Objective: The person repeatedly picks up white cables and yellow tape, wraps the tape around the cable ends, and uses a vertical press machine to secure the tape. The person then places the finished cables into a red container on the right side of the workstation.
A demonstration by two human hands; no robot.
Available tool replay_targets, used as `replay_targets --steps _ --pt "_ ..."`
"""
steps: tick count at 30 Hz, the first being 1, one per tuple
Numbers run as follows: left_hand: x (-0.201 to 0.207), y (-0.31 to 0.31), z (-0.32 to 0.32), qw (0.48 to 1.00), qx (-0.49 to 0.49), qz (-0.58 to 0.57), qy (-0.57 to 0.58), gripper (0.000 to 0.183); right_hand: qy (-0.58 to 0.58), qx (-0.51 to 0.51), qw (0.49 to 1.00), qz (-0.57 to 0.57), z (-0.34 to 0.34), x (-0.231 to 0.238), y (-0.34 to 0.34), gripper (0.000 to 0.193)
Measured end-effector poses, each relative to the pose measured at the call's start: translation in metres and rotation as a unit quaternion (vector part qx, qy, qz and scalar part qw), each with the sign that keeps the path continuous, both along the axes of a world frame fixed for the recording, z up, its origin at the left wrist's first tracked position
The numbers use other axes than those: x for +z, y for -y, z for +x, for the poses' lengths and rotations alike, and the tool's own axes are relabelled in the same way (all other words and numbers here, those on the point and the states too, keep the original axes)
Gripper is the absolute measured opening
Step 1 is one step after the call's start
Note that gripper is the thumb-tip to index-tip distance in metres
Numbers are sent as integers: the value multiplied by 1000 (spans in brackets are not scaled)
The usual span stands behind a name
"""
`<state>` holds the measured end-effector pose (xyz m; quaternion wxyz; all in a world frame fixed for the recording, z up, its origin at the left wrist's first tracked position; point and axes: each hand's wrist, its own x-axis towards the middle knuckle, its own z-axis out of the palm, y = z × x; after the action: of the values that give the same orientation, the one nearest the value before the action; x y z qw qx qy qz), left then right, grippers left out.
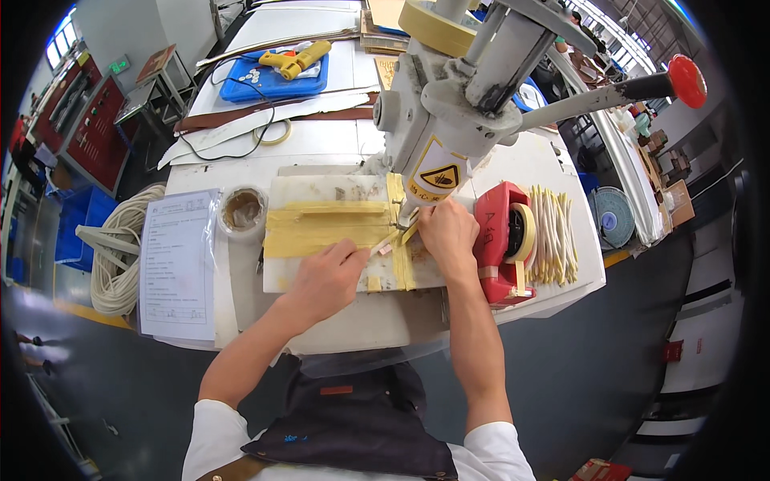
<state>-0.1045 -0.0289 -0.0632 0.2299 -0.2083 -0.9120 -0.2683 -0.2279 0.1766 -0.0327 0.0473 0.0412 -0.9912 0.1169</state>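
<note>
- Head view: your left hand (327, 279) has its fingers pinched narrow at a thin pale strip (382, 243), which lies over the taped slab (321, 188) just below the nose of the grey press (423, 104).
- Your right hand (447, 235) curls beside that nose; whether its fingers grip the strip's far end, you cannot tell from this angle.
- You seem to be lining the strip up by the press; the next move likely calls for a steady hold and fingertips out from under the nose before the lever (597, 100) comes down.
- On your bench (321, 337), a red tape dispenser (491, 232) and white cords with yellow ends (556, 236) sit to the right; a printed sheet (178, 268) lies left.
- Beyond, you have a blue tray (265, 94), a red cabinet (95, 132) and grey floor (593, 361).
</note>
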Motion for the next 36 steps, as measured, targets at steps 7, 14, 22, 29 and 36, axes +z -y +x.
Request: replay_targets --steps 7,14,22,29,36 --pt "4 0 0 1000 -2 10 15 20 -3 -8 1000 -4 1 2 2 36" --pt "5 1 -1 1000 -12 8 26 22 -10 -6 1000 -14 2 2 0 42" --pt "8 -1 -2 999 -6 11 42 20 -9 -4 1000 -20 1 -1 -1 47" --pt "10 0 -1 999 -16 12 49 27 5 -7 1000 -26 2 2 -1 46" --pt "5 1 0 999 -12 30 36 22 11 -10 1000 -21 4 4 1 41"
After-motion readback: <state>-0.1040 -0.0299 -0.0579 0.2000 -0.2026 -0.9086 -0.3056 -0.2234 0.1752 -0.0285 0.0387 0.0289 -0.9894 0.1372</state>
